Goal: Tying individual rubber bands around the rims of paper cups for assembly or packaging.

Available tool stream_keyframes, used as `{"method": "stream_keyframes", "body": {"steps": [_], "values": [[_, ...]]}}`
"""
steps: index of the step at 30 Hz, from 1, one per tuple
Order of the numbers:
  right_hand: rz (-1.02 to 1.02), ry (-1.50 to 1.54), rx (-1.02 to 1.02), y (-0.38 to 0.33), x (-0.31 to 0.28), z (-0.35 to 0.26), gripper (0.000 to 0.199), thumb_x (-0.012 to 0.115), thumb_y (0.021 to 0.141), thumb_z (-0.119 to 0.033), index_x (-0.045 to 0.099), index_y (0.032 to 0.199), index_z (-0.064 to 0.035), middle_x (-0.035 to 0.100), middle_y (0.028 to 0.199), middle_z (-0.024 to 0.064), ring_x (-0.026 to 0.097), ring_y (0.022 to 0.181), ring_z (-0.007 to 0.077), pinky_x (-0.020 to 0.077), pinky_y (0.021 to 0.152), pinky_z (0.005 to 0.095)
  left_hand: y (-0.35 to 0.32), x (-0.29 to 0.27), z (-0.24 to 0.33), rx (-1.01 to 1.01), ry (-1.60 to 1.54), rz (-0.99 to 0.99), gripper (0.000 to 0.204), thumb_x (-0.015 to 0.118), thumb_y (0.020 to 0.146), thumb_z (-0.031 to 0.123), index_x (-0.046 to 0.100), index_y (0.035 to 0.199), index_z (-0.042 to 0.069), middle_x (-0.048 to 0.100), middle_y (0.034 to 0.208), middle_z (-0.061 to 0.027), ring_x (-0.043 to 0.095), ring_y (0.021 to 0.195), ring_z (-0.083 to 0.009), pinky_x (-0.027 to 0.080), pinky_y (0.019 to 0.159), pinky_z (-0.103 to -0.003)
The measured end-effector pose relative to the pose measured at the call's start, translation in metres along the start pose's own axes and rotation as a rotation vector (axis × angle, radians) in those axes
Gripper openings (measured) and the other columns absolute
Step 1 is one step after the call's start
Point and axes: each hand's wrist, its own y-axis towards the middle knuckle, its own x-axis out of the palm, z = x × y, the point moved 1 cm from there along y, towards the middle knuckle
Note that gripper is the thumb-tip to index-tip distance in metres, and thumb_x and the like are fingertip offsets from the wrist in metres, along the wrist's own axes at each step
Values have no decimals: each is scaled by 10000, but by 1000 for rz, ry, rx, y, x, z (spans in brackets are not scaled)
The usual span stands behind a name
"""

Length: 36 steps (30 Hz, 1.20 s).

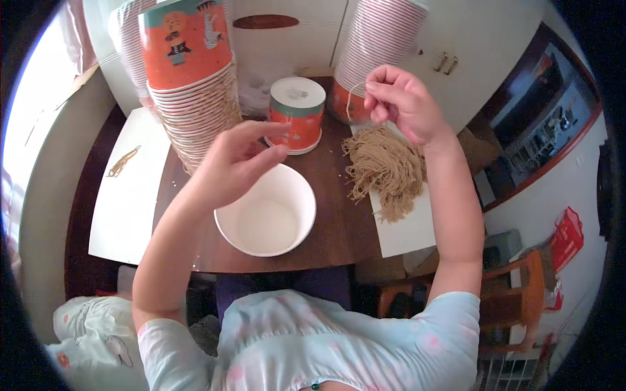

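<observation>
My right hand (409,104) is raised above the table's right side. Its fingers pinch a thin pale cord (350,101) that curves out to the left. Over the back left rim of an upright paper tub (266,221), white inside, hovers my left hand (238,161), fingers apart and nothing in them. Behind the tub, an orange and green one (297,120) stands upside down, base up. Below my right hand lies a heap of tan cords (386,163), loose and tangled.
A tall stack of nested tubs (199,107), cords hanging along its side, rises at the left. Another stack (381,42) leans at the back right. Several cords (122,161) lie on a white board (124,215) at left. A wooden chair (505,303) stands right.
</observation>
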Motion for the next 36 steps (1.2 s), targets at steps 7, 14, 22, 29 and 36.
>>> {"method": "stream_keyframes", "body": {"steps": [7,14,22,29,36], "values": [[-182,-35,2,-9,63,-13,90,578,899,-128,547,902,-43,577,705,14,416,515,15,330,476,169,-5,25,-26,-310,-981,-311,569,351,983,447,462,1313,-2,596,1188,-153,636,862,-195,504,764,-306],[-167,-52,111,-22,75,7,63,586,890,-101,544,900,-56,577,699,14,437,519,18,312,458,148,-40,21,-22,-345,-1198,-323,517,353,995,391,587,1119,-53,663,972,-169,619,761,-175,494,730,-289],[-154,-83,162,-31,66,36,61,576,875,-68,544,921,-43,588,739,14,494,603,45,400,552,182,-55,15,-16,-412,-688,-160,165,589,920,147,658,931,-2,656,777,-39,553,613,-67,451,581,-191],[-386,102,-52,-55,110,62,853,686,723,-94,215,1430,-21,393,1344,120,390,1268,222,272,1101,382,-48,18,-5,-296,-207,-177,166,627,901,155,684,886,0,651,707,-29,552,575,-55,456,536,-195],[-183,-129,76,-69,129,55,294,641,832,-34,563,1113,-3,604,922,36,602,796,70,486,655,249,-50,7,-2,-329,-190,-204,172,620,896,151,679,883,-11,638,717,-11,559,619,-51,459,563,-199]]}}
